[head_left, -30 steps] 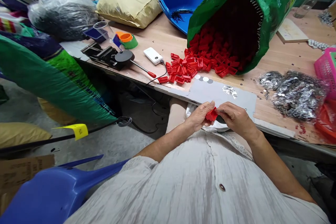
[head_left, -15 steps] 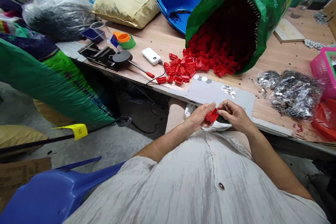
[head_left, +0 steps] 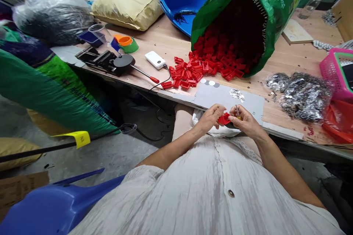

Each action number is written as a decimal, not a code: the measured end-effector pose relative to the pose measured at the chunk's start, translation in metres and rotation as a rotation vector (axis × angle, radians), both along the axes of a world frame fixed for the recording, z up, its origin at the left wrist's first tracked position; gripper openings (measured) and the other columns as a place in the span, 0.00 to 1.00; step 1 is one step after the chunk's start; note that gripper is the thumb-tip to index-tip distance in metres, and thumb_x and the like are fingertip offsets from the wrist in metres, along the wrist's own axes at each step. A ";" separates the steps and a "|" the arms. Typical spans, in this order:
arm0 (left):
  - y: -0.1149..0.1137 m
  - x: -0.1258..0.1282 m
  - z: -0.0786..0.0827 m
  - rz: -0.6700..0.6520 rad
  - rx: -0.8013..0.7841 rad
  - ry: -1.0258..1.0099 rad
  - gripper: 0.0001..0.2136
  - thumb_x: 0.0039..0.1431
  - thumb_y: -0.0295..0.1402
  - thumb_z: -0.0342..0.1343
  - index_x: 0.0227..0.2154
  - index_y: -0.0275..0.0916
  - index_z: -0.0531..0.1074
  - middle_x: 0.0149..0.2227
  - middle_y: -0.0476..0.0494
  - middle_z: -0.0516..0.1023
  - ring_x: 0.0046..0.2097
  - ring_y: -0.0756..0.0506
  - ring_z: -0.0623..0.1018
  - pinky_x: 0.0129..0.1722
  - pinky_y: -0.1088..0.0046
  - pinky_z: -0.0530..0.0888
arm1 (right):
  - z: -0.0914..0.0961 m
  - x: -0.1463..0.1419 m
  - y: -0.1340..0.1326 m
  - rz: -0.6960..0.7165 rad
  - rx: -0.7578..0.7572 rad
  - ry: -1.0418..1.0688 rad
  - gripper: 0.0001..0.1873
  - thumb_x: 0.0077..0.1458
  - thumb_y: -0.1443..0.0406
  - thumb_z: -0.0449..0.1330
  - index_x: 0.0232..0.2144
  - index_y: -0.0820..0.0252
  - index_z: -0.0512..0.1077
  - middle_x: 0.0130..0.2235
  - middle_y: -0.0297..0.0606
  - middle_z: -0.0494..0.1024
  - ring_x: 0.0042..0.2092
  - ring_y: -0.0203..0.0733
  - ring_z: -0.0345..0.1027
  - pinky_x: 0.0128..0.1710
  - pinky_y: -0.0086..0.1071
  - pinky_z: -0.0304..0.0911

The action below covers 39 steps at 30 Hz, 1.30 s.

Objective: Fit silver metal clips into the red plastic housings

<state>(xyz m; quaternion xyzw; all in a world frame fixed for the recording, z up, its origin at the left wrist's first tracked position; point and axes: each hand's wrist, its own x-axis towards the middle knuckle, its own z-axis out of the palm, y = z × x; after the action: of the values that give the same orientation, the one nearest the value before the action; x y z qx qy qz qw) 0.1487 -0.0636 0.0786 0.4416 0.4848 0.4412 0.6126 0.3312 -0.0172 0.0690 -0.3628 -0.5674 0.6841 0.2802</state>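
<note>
near the flat grey sheet (head_left: 216, 97), the left hand (head_left: 211, 118) pinches a small red plastic box (head_left: 224, 118), the right hand (head_left: 244, 120) grips a yellow-handled metal tool (head_left: 238, 116); steady support helps.

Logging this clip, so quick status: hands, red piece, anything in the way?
Left hand on red piece. Right hand close by, holding small yellow-and-metal item. Nothing visibly blocking.
</note>
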 end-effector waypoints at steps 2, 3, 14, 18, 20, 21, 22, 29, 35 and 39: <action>-0.003 -0.003 0.000 0.049 0.246 0.167 0.26 0.55 0.56 0.56 0.46 0.39 0.72 0.42 0.41 0.76 0.34 0.49 0.77 0.29 0.75 0.73 | -0.002 0.002 0.001 -0.023 -0.017 0.010 0.18 0.52 0.54 0.67 0.36 0.54 0.64 0.29 0.26 0.60 0.23 0.28 0.45 0.20 0.27 0.41; -0.005 -0.004 0.000 0.066 0.381 0.252 0.24 0.53 0.52 0.61 0.46 0.39 0.74 0.45 0.40 0.76 0.38 0.48 0.77 0.34 0.74 0.75 | -0.002 0.002 0.001 -0.034 -0.019 0.013 0.18 0.52 0.54 0.67 0.36 0.54 0.64 0.28 0.26 0.60 0.22 0.28 0.45 0.20 0.27 0.41; -0.010 0.002 -0.006 0.193 0.784 0.579 0.11 0.58 0.34 0.62 0.43 0.40 0.75 0.40 0.42 0.80 0.43 0.46 0.78 0.44 0.69 0.75 | 0.004 0.001 -0.003 -0.055 -0.022 0.025 0.19 0.53 0.51 0.66 0.35 0.54 0.64 0.27 0.25 0.59 0.22 0.29 0.48 0.21 0.28 0.44; -0.011 0.003 -0.006 0.178 0.825 0.582 0.10 0.59 0.31 0.61 0.44 0.40 0.75 0.40 0.42 0.80 0.44 0.46 0.78 0.45 0.68 0.74 | 0.004 0.003 -0.003 -0.059 0.076 -0.037 0.18 0.52 0.54 0.67 0.34 0.55 0.63 0.30 0.27 0.62 0.26 0.30 0.52 0.24 0.28 0.49; -0.012 0.005 -0.008 0.179 0.852 0.589 0.11 0.59 0.30 0.60 0.45 0.40 0.75 0.40 0.42 0.80 0.44 0.46 0.77 0.45 0.68 0.74 | 0.003 0.004 -0.003 -0.050 0.131 -0.047 0.17 0.53 0.55 0.66 0.33 0.55 0.62 0.30 0.27 0.62 0.27 0.31 0.53 0.26 0.28 0.51; -0.013 0.006 -0.010 0.184 0.865 0.597 0.11 0.59 0.30 0.60 0.45 0.40 0.74 0.40 0.42 0.80 0.44 0.46 0.77 0.45 0.67 0.74 | 0.001 0.004 -0.003 -0.050 0.158 -0.053 0.16 0.54 0.55 0.65 0.33 0.55 0.62 0.30 0.27 0.62 0.28 0.32 0.54 0.27 0.28 0.52; -0.013 0.007 -0.012 0.190 0.879 0.605 0.11 0.59 0.30 0.60 0.46 0.40 0.74 0.40 0.42 0.80 0.44 0.45 0.77 0.44 0.67 0.74 | 0.000 0.004 -0.003 -0.052 0.183 -0.062 0.16 0.54 0.55 0.65 0.33 0.55 0.61 0.31 0.28 0.62 0.29 0.32 0.54 0.27 0.29 0.53; -0.016 0.010 -0.021 0.209 0.906 0.665 0.13 0.58 0.31 0.61 0.46 0.40 0.74 0.40 0.42 0.80 0.42 0.44 0.77 0.43 0.65 0.74 | -0.009 0.003 -0.007 -0.073 0.221 -0.084 0.16 0.55 0.55 0.64 0.32 0.55 0.61 0.32 0.29 0.63 0.31 0.34 0.56 0.30 0.30 0.54; -0.019 0.009 -0.023 0.211 0.845 0.559 0.13 0.58 0.33 0.63 0.46 0.42 0.74 0.41 0.43 0.81 0.43 0.45 0.79 0.44 0.65 0.75 | -0.003 0.003 -0.012 -0.032 0.020 -0.042 0.21 0.52 0.52 0.66 0.37 0.54 0.61 0.34 0.29 0.65 0.31 0.33 0.56 0.28 0.29 0.52; -0.020 0.009 -0.025 0.210 0.810 0.486 0.13 0.56 0.34 0.64 0.45 0.41 0.75 0.41 0.42 0.82 0.43 0.45 0.79 0.43 0.66 0.75 | -0.010 0.008 -0.013 0.007 -0.095 0.004 0.22 0.53 0.52 0.66 0.40 0.53 0.61 0.31 0.26 0.64 0.25 0.29 0.49 0.25 0.28 0.44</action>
<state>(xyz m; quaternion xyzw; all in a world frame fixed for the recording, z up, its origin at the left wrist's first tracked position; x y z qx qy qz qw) 0.1572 -0.0832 0.0539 0.6836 0.4452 0.5379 0.2126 0.3389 -0.0298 0.0592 -0.3723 -0.5351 0.7118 0.2616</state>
